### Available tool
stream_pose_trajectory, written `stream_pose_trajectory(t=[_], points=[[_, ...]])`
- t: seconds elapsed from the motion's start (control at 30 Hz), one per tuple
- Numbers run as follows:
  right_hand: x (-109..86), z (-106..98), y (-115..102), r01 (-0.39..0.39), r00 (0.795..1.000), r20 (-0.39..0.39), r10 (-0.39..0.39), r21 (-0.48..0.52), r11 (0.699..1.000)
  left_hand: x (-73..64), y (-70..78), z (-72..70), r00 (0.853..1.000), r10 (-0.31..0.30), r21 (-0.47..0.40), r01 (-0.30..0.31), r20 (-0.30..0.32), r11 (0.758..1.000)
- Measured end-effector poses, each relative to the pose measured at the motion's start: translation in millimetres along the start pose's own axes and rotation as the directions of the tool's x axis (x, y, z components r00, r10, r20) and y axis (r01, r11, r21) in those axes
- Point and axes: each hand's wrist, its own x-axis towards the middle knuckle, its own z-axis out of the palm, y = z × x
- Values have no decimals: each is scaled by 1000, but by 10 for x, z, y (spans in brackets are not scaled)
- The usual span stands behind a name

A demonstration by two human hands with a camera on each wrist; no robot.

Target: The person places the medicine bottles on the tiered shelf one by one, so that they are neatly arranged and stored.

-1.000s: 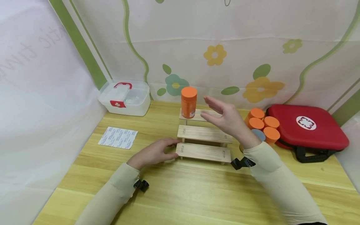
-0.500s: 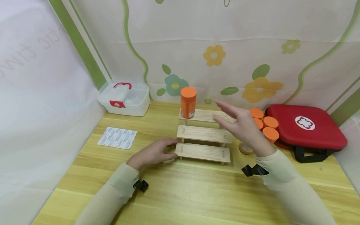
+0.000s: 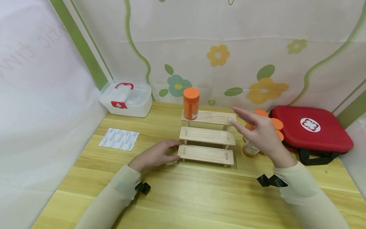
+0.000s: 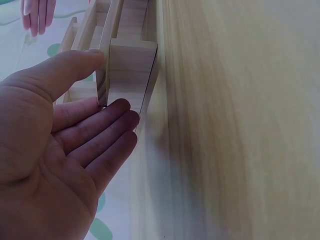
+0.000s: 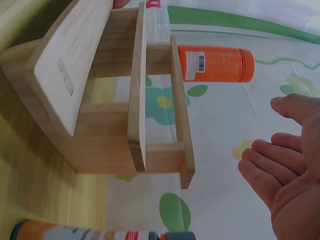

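Note:
My left hand [image 3: 156, 156] holds the left end of a three-step wooden stand [image 3: 206, 154], thumb at the front corner and fingers behind. In the left wrist view the thumb [image 4: 82, 62] lies by the board's edge and the fingers touch the side. An orange bottle [image 3: 191, 104] with an orange cap stands upright on the top step's left end. My right hand [image 3: 258, 133] hangs in the air right of the stand, thumb and fingers apart with nothing between them. Behind it, several orange-capped bottles [image 3: 260, 113] are partly hidden; a labelled amber bottle [image 3: 251, 149] shows below it.
A red first-aid case [image 3: 314, 127] with a black handle lies at the right. At the back left is a translucent box [image 3: 128, 106] with a red handle and cross. A blister pack [image 3: 119, 139] lies in front of the box. A printed cloth hangs behind.
My right hand has drawn back from beside the orange bottle, moving right and slightly nearer, and now overlaps the bottle group. The left hand and the stand have stayed in place.

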Motion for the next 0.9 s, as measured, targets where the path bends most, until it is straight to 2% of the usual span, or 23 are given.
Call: stream_pose_trajectory(t=[0.3, 0.6, 0.9], points=[[-148, -153, 86, -36, 999, 7, 36, 61, 998, -11, -16, 15, 1000, 1, 12, -1, -2, 1000], [-312, -269, 150, -114, 993, 4, 114, 1, 993, -15, 1, 14, 1000, -5, 8, 5, 5, 1000], [-456, -392, 233, -135, 991, -25, 135, -14, 991, -5, 5, -1, 1000, -2, 25, 2, -5, 1000]])
